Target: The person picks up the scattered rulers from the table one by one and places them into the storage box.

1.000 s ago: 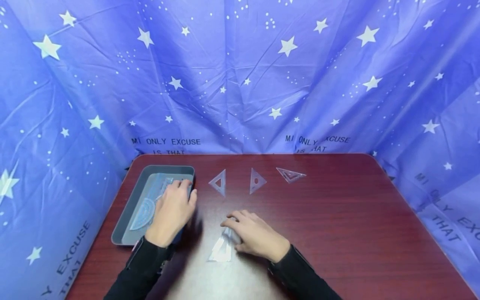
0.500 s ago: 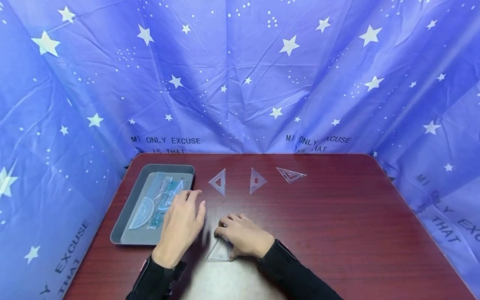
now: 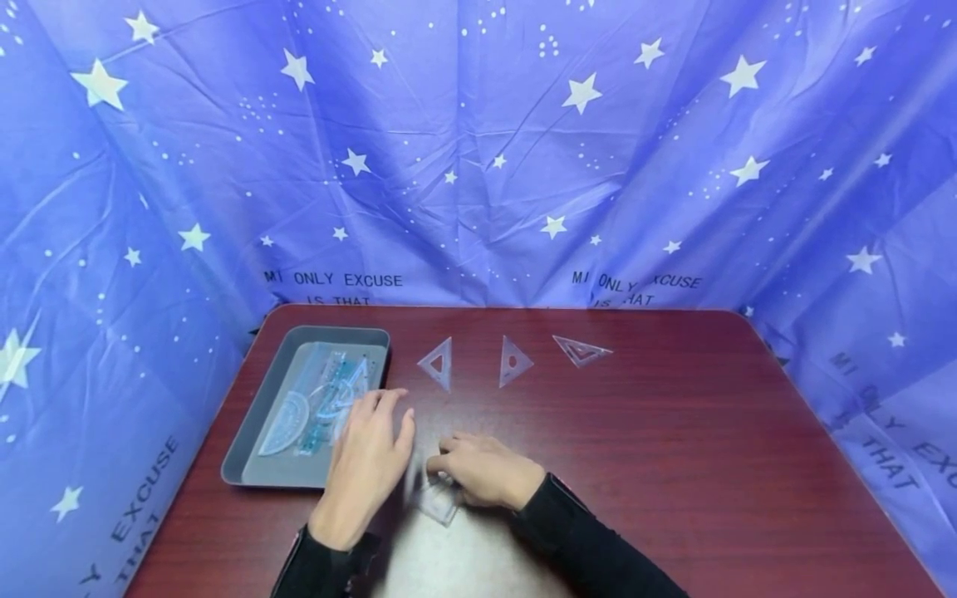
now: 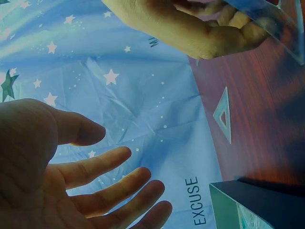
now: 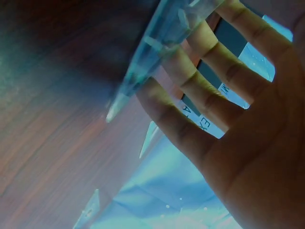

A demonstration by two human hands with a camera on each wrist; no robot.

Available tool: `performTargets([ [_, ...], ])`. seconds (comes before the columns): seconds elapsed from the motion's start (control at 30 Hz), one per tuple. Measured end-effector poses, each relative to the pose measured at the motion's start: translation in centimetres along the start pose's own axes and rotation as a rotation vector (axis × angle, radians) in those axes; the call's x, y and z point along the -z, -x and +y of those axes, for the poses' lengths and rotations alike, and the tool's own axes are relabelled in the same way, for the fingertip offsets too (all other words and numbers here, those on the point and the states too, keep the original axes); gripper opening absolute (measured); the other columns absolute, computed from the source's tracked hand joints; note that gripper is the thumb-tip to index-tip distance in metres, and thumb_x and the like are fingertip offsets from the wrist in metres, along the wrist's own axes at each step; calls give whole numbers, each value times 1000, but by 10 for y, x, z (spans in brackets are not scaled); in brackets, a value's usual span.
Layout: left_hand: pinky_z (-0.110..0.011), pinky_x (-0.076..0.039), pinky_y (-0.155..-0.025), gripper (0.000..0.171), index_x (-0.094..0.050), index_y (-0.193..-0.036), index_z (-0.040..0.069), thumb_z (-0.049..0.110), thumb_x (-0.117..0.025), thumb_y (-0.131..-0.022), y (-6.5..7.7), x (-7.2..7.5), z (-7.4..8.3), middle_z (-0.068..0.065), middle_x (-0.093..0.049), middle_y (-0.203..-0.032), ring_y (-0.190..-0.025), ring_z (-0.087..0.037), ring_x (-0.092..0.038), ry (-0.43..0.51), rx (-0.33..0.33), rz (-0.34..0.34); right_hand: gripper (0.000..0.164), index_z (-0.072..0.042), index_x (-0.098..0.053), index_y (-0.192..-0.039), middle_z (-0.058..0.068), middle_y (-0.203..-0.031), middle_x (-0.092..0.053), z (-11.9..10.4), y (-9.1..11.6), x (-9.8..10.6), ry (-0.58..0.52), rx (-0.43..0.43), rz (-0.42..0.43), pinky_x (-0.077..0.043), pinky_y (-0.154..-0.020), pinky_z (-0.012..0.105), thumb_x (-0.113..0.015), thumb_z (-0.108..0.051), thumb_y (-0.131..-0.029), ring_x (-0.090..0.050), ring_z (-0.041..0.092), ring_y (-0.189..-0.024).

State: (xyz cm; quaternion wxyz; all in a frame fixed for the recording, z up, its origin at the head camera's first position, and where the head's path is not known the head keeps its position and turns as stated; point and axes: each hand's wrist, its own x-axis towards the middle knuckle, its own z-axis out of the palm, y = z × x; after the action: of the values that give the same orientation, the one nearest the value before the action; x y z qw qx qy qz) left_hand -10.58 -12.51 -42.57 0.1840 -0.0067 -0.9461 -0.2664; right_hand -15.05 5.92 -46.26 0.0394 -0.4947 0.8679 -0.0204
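In the head view, my right hand [image 3: 489, 472] grips a clear plastic set square [image 3: 439, 503] low over the table, near its front middle. Seen from the right wrist, that set square [image 5: 152, 45] is nearly edge-on against my fingertips; the thumb is out of view. My left hand [image 3: 366, 469] hovers by the right side of a grey tray [image 3: 250, 415], its fingers loosely extended, as the left wrist view also shows. Inside the tray lie a clear protractor [image 3: 284, 425] and several bluish transparent drawing tools, partly hidden by the left hand.
Three more clear set squares lie in a row at the table's back: one at left [image 3: 446, 370], one in the middle [image 3: 525, 364], one at right [image 3: 598, 352]. A blue star-printed curtain [image 3: 478, 166] borders the dark red table [image 3: 673, 465].
My left hand has come out of the tray, moving right and toward me, holding nothing. My right hand has closed on the front set square and turned it, shifting slightly left.
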Motion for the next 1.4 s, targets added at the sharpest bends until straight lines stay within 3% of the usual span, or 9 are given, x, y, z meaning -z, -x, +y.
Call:
performTargets([
  [0.2,-59,-60,-93,30,-73,-131,6,17,-68,-104,3,-2,0,-20,-70,-129,-120,-39,-66,35,11,-6,35,-23,-78,-108,-5,-94,-70,8,4,-3,-150,-6,10,-56,-73,19,-81,1,-83,-67,5,-83],
  [0.43,-60,-59,-96,32,-72,-133,6,18,-68,-104,4,-2,1,-20,-70,-131,-122,-40,-66,62,40,-31,24,-15,-73,-100,-3,-88,-70,21,15,1,-351,15,22,-50,-71,15,-76,5,-87,-57,0,-76],
  [0.77,-59,-55,-106,37,-68,-138,4,18,-68,-104,0,-3,5,-20,-68,-137,-130,-40,-63,140,74,-39,20,-13,-73,-102,-1,-92,-69,45,51,33,-376,-50,281,-57,-74,22,-77,3,-90,-63,8,-81],
  [1.13,-49,-61,-95,38,-64,-142,6,17,-68,-106,3,-17,20,-12,-72,-124,-112,-29,-72,291,2,-62,17,-11,-71,-107,-1,-96,-72,49,71,40,-697,-267,472,-61,-76,26,-76,1,-95,-66,5,-87],
  [1.27,-42,-64,-90,38,-63,-142,6,15,-67,-105,4,-24,29,-11,-73,-121,-105,-24,-74,409,22,-99,16,-6,-69,-108,6,-99,-74,46,73,37,-829,-339,521,-62,-78,26,-75,3,-96,-68,8,-89],
  [1.4,-35,-65,-89,35,-64,-139,7,12,-66,-105,4,-30,39,-11,-74,-121,-103,-21,-75,531,53,-157,15,0,-64,-112,12,-101,-71,41,73,35,-1022,-401,512,-66,-76,34,-70,3,-98,-70,13,-90],
])
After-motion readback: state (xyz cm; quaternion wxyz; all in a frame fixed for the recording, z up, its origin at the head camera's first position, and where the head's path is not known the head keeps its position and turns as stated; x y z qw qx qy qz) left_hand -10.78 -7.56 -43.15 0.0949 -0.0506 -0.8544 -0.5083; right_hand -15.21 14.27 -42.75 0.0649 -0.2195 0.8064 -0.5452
